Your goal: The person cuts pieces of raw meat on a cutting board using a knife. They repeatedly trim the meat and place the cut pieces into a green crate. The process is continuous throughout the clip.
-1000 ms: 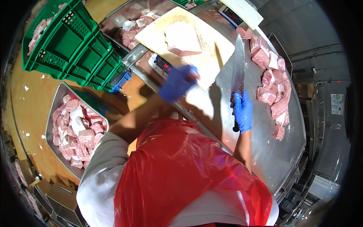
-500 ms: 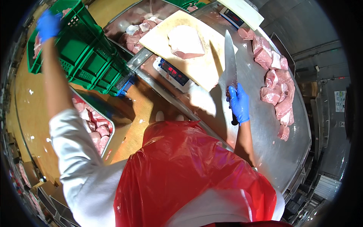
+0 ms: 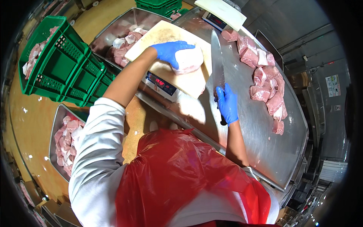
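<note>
Here, left fingers [image 3: 184, 46] spread on rounded pale meat [image 3: 191, 61], right fingers [image 3: 221, 94] grasping tapered steel knife [image 3: 217, 62]

A meat-cutting room: long knife [image 3: 217, 56], steel table [image 3: 257, 147], raw meat chunks [image 3: 275, 104] and crates [image 3: 53, 62] (green, stacked).

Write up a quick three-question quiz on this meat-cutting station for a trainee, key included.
1. What does the person's right hand hold?
2. True or false: the left hand is on a large piece of meat that lies on the pale cutting board.
3. On the metal table, from the person's viewpoint, where is the row of meat pieces relative to what the right hand holds? A) to its left; B) to its right; C) underneath it.

Key
1. A long knife, its blade pointing away from the person's body.
2. True.
3. B.
</note>
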Demonstrator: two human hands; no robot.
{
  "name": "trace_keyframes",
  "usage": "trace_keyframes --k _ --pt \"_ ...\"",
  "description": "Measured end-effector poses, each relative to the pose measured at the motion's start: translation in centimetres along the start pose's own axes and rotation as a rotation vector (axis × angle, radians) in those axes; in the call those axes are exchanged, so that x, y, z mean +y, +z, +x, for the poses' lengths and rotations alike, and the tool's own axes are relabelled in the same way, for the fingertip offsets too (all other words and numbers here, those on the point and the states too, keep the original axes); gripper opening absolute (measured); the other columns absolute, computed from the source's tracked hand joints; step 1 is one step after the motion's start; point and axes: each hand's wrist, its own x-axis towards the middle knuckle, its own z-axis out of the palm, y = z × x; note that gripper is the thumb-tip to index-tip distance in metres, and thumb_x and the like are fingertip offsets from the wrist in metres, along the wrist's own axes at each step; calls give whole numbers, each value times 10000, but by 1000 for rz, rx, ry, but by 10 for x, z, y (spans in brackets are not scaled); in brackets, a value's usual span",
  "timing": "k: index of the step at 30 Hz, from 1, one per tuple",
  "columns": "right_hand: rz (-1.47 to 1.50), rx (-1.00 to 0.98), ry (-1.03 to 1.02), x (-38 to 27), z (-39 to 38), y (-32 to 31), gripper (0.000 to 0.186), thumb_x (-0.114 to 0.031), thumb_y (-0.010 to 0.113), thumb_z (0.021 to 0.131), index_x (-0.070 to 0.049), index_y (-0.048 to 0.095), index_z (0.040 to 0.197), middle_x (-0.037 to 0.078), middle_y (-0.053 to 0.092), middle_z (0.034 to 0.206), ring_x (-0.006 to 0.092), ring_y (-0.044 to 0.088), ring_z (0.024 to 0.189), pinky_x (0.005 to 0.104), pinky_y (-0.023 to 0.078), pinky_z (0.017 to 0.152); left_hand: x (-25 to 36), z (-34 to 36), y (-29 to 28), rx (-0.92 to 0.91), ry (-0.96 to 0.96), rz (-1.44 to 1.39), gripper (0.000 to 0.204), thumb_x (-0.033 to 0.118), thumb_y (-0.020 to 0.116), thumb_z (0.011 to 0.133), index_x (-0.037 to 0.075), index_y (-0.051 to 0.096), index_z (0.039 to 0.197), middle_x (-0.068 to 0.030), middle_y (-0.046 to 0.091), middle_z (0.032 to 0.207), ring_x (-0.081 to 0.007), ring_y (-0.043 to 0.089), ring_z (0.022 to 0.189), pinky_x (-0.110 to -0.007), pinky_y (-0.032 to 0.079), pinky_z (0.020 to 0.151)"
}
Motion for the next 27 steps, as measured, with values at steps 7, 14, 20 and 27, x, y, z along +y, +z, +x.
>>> trace_keyframes --k 7,14,20,27 --pt "-270 -78 -184 -7 0 36 180 -177 554 1018 -10 489 1040 304 641 828 519 611 754 549 491 619 40 -59 105 949 -358 -5 194 159 802 672 42 683 772 -116 670 749 -204 621 660 -355 517 647" --pt "-421 -138 -463 -64 75 88 221 -241 504 1022 -26 496 1076 270 658 764 471 653 729 563 504 648 52 -59 120 1036 -545 -360 208 132 778 717 2 638 632 -35 558 538 -86 493 543 -300 443 549" --pt "-700 -375 -454 -47 62 49 282 -209 506 994 -40 517 1220 266 684 889 434 679 799 528 529 687 54 -68 134 1092 -506 -287 220 183 757 750 -4 662 686 -84 608 595 -132 571 566 -323 468 572" --pt "-1025 -590 -282 -4 4 -82 194 -166 499 968 -72 521 1136 210 673 795 423 671 717 512 523 634 72 -107 127 1077 -655 -143 184 186 762 767 15 693 757 -132 680 674 -269 660 605 -383 532 637"
